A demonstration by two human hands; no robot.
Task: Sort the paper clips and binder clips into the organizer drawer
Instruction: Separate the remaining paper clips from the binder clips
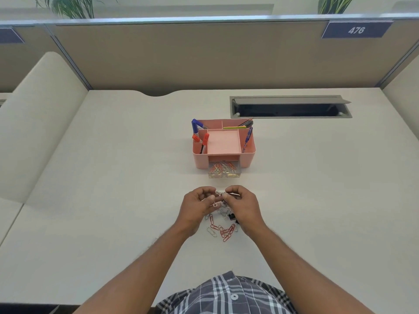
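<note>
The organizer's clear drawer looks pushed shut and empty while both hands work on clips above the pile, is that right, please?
Not quite: the head view shows the drawer pulled open at the front of the pink organizer and holding many colored clips. Both hands, left and right, do work on clips above the pile.

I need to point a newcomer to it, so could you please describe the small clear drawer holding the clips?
Find the pink plastic desk organizer in the middle of the pale desk. At its near base, a small clear drawer is pulled out towards the person. Unlike the pen compartments above, it is transparent and holds mixed coloured paper clips.
</note>
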